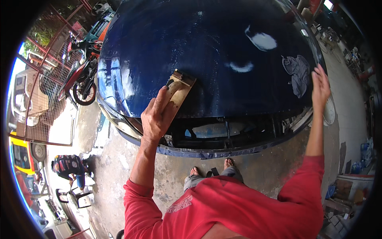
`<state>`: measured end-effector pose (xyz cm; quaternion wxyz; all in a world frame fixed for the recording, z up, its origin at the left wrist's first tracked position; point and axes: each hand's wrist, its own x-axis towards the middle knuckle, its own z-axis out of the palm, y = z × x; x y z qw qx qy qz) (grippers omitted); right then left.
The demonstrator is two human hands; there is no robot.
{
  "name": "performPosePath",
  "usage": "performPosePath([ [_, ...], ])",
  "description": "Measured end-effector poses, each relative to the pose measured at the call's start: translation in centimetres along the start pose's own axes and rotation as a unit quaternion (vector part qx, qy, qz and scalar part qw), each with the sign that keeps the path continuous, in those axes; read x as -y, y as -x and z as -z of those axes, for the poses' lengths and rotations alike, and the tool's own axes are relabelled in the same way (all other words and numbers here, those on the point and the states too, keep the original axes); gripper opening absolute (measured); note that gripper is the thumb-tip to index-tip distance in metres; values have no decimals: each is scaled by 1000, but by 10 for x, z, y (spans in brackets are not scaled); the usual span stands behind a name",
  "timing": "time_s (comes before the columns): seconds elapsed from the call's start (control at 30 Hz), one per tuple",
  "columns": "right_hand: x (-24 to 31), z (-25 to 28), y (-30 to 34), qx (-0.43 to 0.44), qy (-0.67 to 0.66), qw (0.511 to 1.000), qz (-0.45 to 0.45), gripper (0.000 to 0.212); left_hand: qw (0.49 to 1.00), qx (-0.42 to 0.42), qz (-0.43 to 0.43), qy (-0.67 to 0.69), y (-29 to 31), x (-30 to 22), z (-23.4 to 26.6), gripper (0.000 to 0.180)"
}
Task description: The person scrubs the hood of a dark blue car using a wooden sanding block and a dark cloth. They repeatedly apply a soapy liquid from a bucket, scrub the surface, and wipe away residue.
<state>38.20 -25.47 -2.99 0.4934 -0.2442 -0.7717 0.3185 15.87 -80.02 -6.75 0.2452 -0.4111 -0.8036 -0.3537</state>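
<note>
A dark blue car hood (pixel 159 36) fills the upper middle, wet-looking, with pale specks and bright reflections. My left hand (pixel 156 115) is closed round a long tan sanding board (pixel 180 91), which has a clip at its far end and rests on the hood left of centre. The board's underside is hidden. Over the hood's right edge is my right hand (pixel 320 88), its fingers stretched out and nothing in them. Whether it touches the edge I cannot tell. A crumpled grey cloth (pixel 296 73) lies on the hood just left of that hand.
Below the hood, the car's front (pixel 215 131) is stripped open, above a blue lower edge (pixel 207 152). A red motorcycle (pixel 81 75) stands at the left by a mesh fence (pixel 51 75). A person (pixel 69 166) bends beside a chair (pixel 75 197) at lower left. Clutter lines the right side.
</note>
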Motion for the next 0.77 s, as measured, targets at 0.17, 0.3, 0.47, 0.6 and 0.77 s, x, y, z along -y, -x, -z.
performPosePath([
  [0.17, -66, 59, 64, 282, -348, 891, -79, 51, 980, -96, 110, -135, -114, 45, -73, 41],
  [0.3, -3, -30, 135, 566, -456, 686, -30, 54, 953, -54, 206, -213, -214, 129, -114, 43],
  [0.47, 50, -89, 233, 802, -418, 427, -19, 49, 927, 98, 207, -296, -196, 49, -78, 50],
  [0.6, 5, -63, 314, 863, -269, 427, 27, 48, 965, -162, -34, -202, -77, -7, -55, 53],
  [0.77, -157, 16, 398, 846, 209, 491, -19, 72, 781, 154, 438, 417, 121, -131, -27, 65],
])
